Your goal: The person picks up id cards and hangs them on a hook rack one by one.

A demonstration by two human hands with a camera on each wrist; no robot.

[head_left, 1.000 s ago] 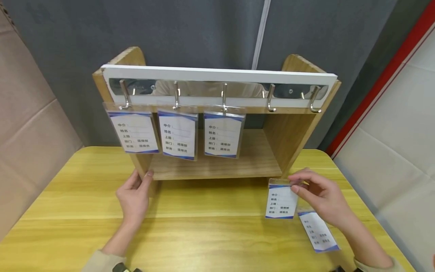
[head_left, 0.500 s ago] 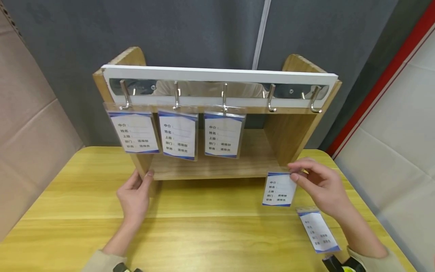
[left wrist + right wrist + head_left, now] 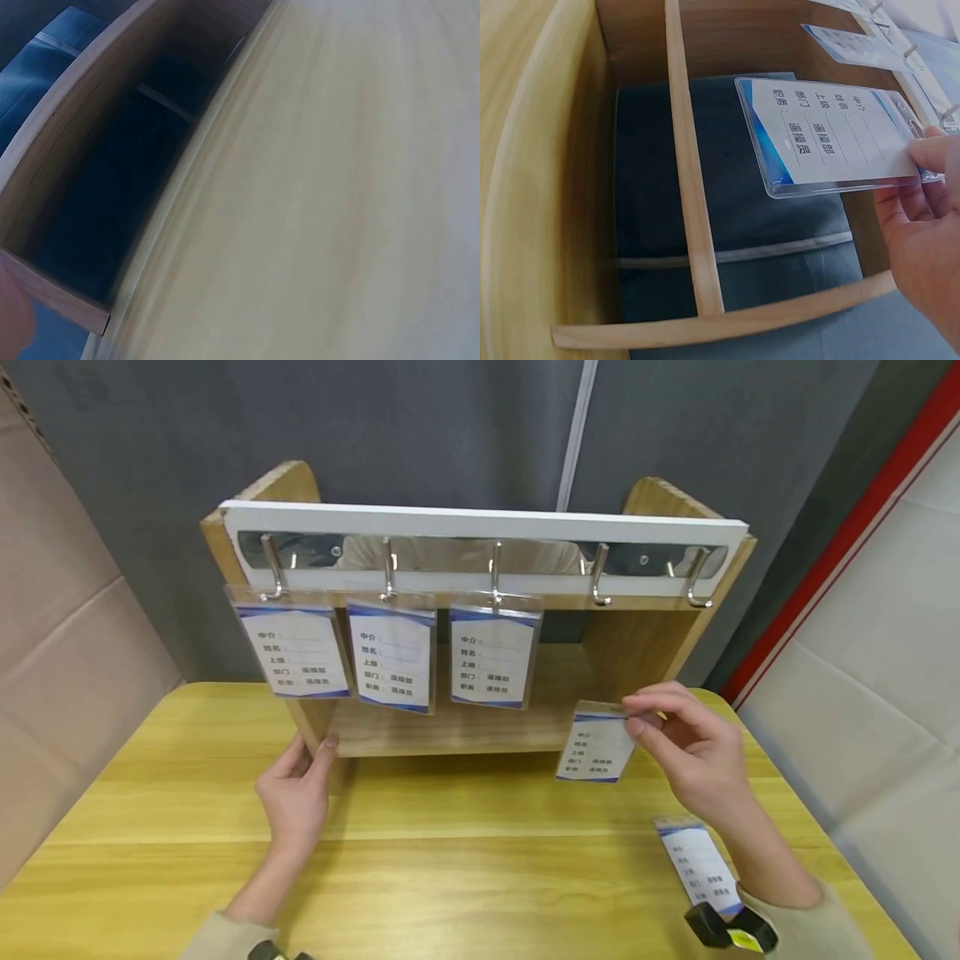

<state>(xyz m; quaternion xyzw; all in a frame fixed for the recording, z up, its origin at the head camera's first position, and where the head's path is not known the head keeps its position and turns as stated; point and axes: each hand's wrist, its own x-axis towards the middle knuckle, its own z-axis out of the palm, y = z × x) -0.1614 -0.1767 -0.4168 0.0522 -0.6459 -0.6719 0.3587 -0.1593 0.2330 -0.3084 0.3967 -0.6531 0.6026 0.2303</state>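
Note:
My right hand (image 3: 690,752) pinches a badge card in a clear sleeve (image 3: 596,747) by its top right corner, thumb in front. The card hangs in front of the wooden rack's lower shelf at the right. In the right wrist view the same badge card (image 3: 825,139) shows its slotted end near my thumb. My left hand (image 3: 296,789) grips the lower left side of the wooden rack (image 3: 450,739). Three badge cards hang from the left hooks: one at the far left (image 3: 296,652), one beside it (image 3: 392,656), one on the middle hook (image 3: 492,658).
A fourth hook (image 3: 601,575) and a rightmost hook (image 3: 698,578) carry no card. Another badge card (image 3: 697,864) lies on the wooden table (image 3: 450,877), partly behind my right wrist. A grey partition (image 3: 450,435) stands behind the rack.
My right hand has risen and moved left with the badge card, away from the card on the table. The left hand keeps its place on the rack.

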